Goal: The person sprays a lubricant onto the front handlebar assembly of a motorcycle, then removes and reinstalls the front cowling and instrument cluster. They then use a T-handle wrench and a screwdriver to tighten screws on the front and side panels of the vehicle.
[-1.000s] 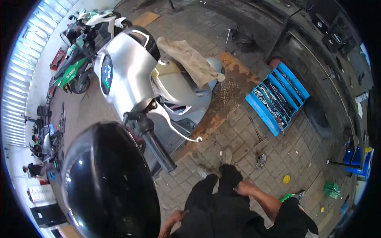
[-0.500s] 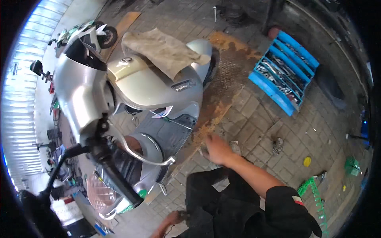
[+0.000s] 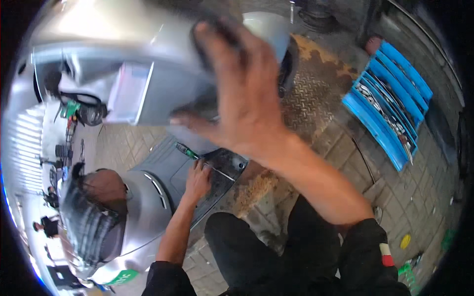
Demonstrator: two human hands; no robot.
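Observation:
A silver scooter [image 3: 148, 192] stands close in front of me, its grey footboard [image 3: 158, 160] low between its front and seat parts. On that footboard lies a screwdriver [image 3: 186, 150] with a green and black handle and a long thin shaft. My left hand [image 3: 198, 180] reaches down to it, fingers drawn together at the front of the handle and over the shaft. Higher up, my right hand [image 3: 247, 98] is blurred in front of the silver body below the seat [image 3: 182, 74]. Its thumb and fingers are spread apart, and I see nothing held between them.
To the right, a blue cantilever toolbox [image 3: 375, 126] stands open with several metal tools inside. A rusty metal plate [image 3: 311, 98] lies under the scooter on the paving. A yellow round piece [image 3: 405, 241] and a green coiled hose [image 3: 409, 276] lie at lower right.
I have moved in closer to the scooter. My left hand has gone from low beside my knee to the screwdriver; my right hand has risen to the body below the seat.

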